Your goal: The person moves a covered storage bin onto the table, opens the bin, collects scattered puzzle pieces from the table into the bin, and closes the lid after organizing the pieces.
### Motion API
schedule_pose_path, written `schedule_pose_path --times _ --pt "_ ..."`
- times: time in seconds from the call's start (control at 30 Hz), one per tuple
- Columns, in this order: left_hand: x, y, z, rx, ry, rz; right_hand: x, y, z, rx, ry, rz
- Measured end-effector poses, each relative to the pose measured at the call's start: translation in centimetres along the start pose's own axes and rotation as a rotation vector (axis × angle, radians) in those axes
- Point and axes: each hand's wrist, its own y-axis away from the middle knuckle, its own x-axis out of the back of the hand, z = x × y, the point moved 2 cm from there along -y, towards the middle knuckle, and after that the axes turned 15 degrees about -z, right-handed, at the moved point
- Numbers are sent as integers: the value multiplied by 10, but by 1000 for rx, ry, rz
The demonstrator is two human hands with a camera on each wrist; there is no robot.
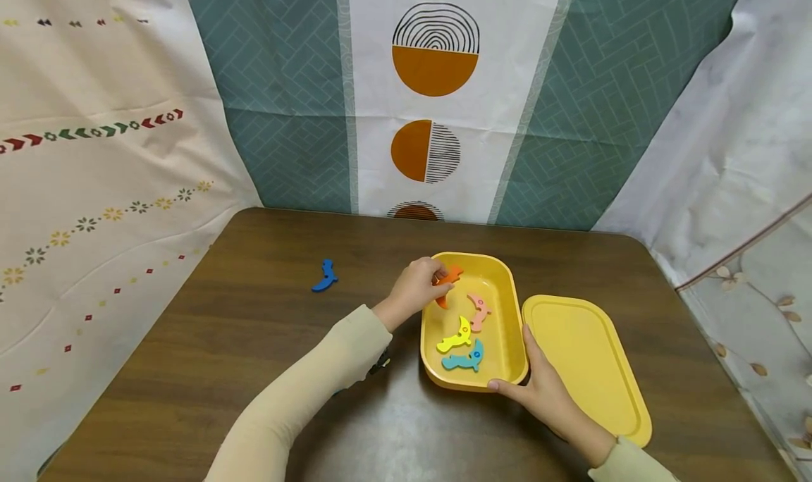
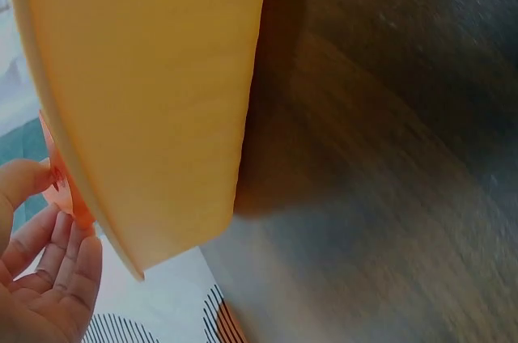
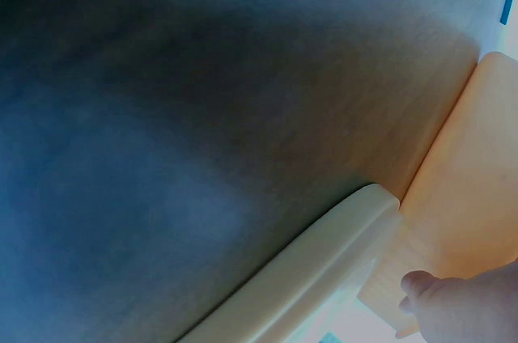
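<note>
My left hand (image 1: 415,285) reaches over the left rim of the yellow box (image 1: 517,327) and pinches an orange bird-shaped piece (image 1: 452,275) between thumb and fingers. In the left wrist view the orange piece (image 2: 63,189) shows at the box's rim. Inside the box lie a pink piece (image 1: 478,313), a yellow piece (image 1: 458,336) and a teal piece (image 1: 466,357), all similar bird shapes. My right hand (image 1: 545,387) holds the box's near right corner, thumb at the near rim and fingers along the right side.
A yellow lid (image 1: 590,369) lies right of the box, partly under my right hand. One blue bird-shaped piece (image 1: 325,276) rests on the brown table (image 1: 266,341) at the left. A small dark object (image 1: 380,362) peeks out beside my left sleeve. Patterned cloths hang behind the table.
</note>
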Motion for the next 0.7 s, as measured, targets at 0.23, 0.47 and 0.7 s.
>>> schedule_pose_path --times 0.23,0.47,0.7 --pt "-11 -3 4 8 -96 -42 -1 0 1 10 -1 2" --pt "-20 -7 4 8 -182 -72 -1 -1 1 7 2 1" --pt "-27 -13 4 -10 -226 -101 -1 -1 2 6 2 7"
